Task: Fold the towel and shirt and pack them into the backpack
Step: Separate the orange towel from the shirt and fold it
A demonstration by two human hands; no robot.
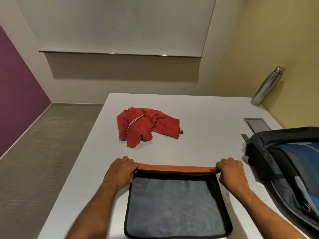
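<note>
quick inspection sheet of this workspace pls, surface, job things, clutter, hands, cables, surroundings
surface: white table, with a metal hatch set in at the right
job's things: grey towel with black trim and an orange underside, far edge turned over; red shirt crumpled, unfolded; backpack lying at the right, apart from the towel
clutter: steel bottle upright at the far right corner
hands: left hand and right hand each grip a far corner of the towel
cables: nothing seen
surroundings: purple wall, yellow wall, carpet

Two bare forearms, left hand (121,171) and right hand (230,173) (no sleeves, rings, watch)
</note>
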